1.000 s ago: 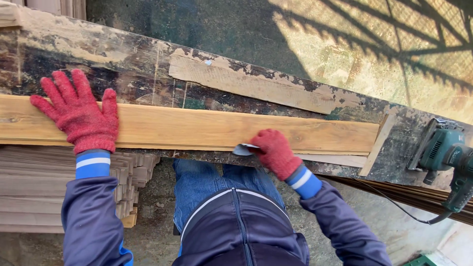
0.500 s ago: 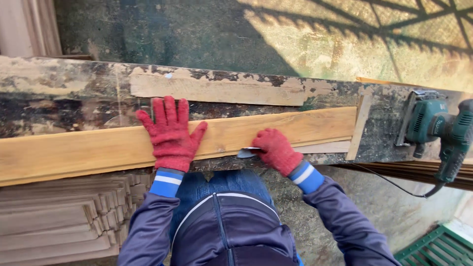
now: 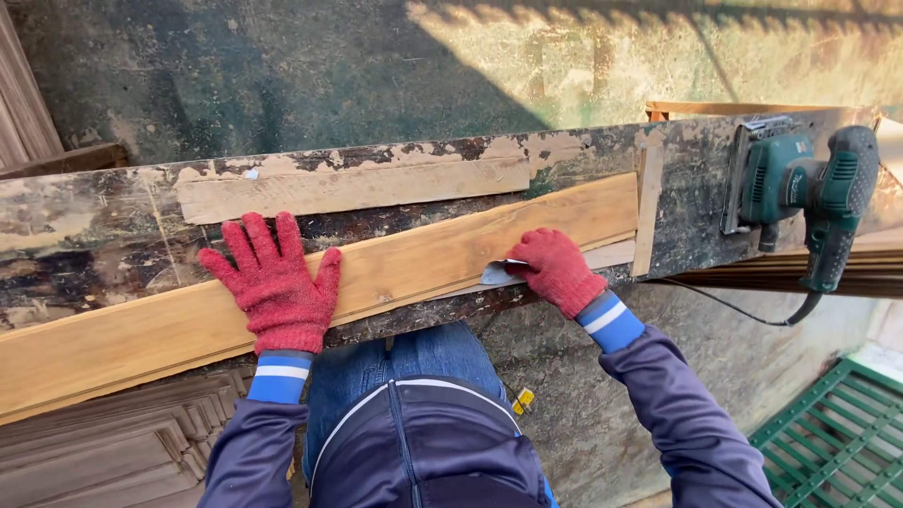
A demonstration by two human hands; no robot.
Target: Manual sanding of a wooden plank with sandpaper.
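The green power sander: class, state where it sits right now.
In the head view, the green power sander rests at the right end of the worn workbench, beyond the plank's end, right of the right hand.

Sharp daylight view, sunlit far ground, shaded foreground, slight edge distortion.

left hand (image 3: 277, 287) in a red glove lies flat, palm down, fingers spread wide, arm reaching straight forward. right hand (image 3: 555, 268) in a matching glove is curled into a pinch, wrist angled leftward, elbow bent out right.
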